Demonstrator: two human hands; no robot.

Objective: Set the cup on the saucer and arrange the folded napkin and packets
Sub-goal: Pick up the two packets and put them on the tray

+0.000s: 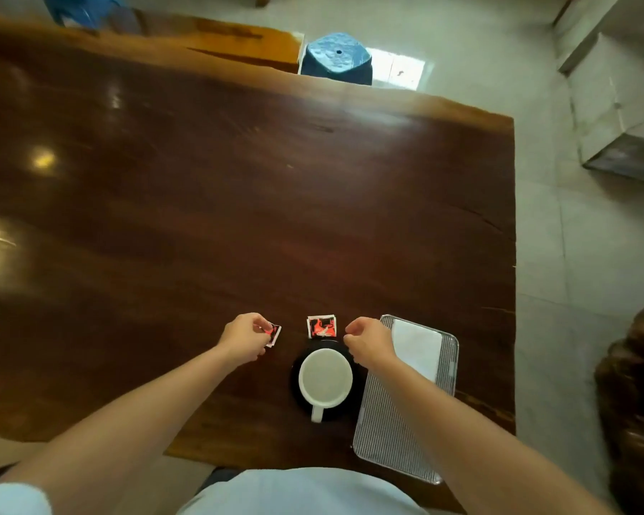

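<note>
A white cup (pixel 325 378) stands on a black saucer (pixel 357 394) near the table's front edge, its handle pointing toward me. A red and black packet (pixel 322 326) lies flat just beyond the saucer. My left hand (pixel 243 338) pinches a second red packet (pixel 273 334), left of the saucer. My right hand (pixel 369 341) hovers by the saucer's far right rim, fingers curled, nothing visible in it. A folded white napkin (pixel 417 347) lies on the far end of a metal tray (pixel 387 433).
The dark wooden table (pixel 201 217) stretches far ahead and left; its right edge runs just beyond the tray. A blue stool (pixel 336 58) stands behind the far edge. A dark wooden chair (pixel 632 395) sits on the tiled floor at right.
</note>
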